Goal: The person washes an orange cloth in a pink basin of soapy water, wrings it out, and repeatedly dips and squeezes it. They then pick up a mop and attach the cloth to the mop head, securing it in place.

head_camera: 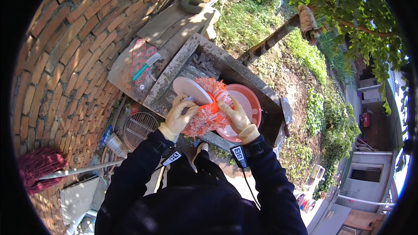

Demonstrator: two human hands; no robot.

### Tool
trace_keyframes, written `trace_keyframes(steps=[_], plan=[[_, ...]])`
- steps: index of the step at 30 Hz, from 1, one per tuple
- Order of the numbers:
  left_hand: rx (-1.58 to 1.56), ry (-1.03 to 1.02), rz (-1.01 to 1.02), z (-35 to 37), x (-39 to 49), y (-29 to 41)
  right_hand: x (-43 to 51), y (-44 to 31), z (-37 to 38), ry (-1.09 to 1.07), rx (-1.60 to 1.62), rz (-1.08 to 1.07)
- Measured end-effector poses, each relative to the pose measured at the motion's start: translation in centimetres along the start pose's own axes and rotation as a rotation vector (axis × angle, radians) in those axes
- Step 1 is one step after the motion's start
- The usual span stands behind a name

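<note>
Both my hands wear pale yellow gloves. My left hand (181,113) holds the lower edge of a flat white oval plate (192,89), which stands tilted. Against the plate sits a shaggy orange-and-white mop pad (209,120), folded so its smooth orange band shows. Its fringe hangs down between my hands. My right hand (237,115) grips the pad's right side, thumb on top; the fingers underneath are hidden. Behind and below my right hand, a pinkish-orange plastic basin (258,104) holds cloudy liquid and stands inside a concrete sink (251,73).
Left of the sink, a slab (120,73) bears a patterned red glove (138,55) and a green-handled brush (142,70). A grey glove (204,62) lies in the sink. A round wire rack (140,129), plastic bottle (117,144) and dark red mop (40,169) stand near the brick wall (65,52).
</note>
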State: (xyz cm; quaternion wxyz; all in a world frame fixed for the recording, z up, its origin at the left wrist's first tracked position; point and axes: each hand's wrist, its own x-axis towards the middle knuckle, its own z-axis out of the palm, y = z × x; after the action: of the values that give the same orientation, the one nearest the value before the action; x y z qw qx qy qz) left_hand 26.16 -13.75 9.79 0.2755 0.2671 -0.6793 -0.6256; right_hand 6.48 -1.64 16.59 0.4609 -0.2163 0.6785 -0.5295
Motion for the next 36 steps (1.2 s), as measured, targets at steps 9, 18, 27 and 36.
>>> trace_keyframes(steps=[9,18,27,36], plan=[[0.043,0.04,0.131,1.7,-0.1,-0.6,-0.6,-0.9,0.8,-0.137,-0.102,-0.085],[-0.072,-0.129,-0.052,1.9,-1.0,-0.6,-0.2,-3.8,2.2,-0.049,-0.221,-0.139],[-0.385,-0.192,-0.14,2.1,-1.9,-1.7,2.8,-8.8,5.4,-0.24,-0.533,-0.23],[-1.063,-0.505,-0.312,-1.9,-2.1,-3.0,7.7,-7.9,8.5,-0.258,-0.078,0.337]])
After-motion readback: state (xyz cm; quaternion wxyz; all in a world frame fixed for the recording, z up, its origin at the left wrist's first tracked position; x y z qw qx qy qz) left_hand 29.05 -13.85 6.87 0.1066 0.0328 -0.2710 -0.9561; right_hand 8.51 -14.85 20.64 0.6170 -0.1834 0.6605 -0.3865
